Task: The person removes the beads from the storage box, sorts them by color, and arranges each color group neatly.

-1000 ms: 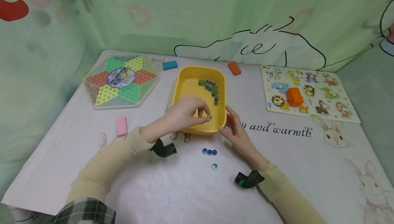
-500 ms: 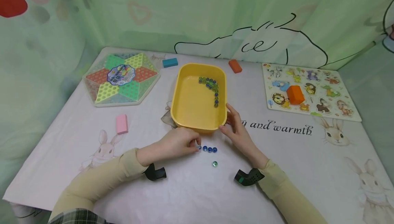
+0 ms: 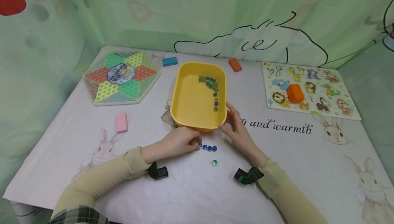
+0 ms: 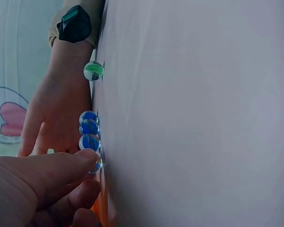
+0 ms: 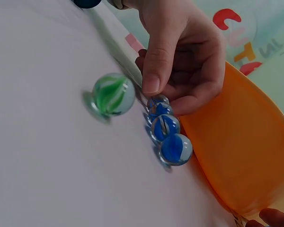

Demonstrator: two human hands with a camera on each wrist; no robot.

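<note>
My left hand (image 3: pixel 178 142) is at the table in front of the yellow tray (image 3: pixel 187 114), pinching a blue marble (image 3: pixel 200 145) between thumb and fingers. That marble is at the left end of a short row of blue marbles (image 3: pixel 210 148), also close up in the right wrist view. A single green marble (image 5: pixel 113 94) lies apart from the row, nearer the person. Touching the tray's near right corner is my right hand (image 3: pixel 240 138), its fingers along the side and its thumb at the front. Several green and blue marbles (image 3: pixel 212 84) lie inside the tray along its right side.
A Chinese checkers board (image 3: pixel 121 77) lies at the back left, with a pink block (image 3: pixel 121 122) before it. Behind the tray are a blue block (image 3: pixel 170 61) and an orange block (image 3: pixel 235 65). An animal puzzle board (image 3: pixel 314 94) bearing another orange block (image 3: pixel 295 93) lies right.
My left hand has moved from over the tray, with a marble, down to the left end of the blue row. A few marbles in the tray shifted slightly forward. My right hand stayed.
</note>
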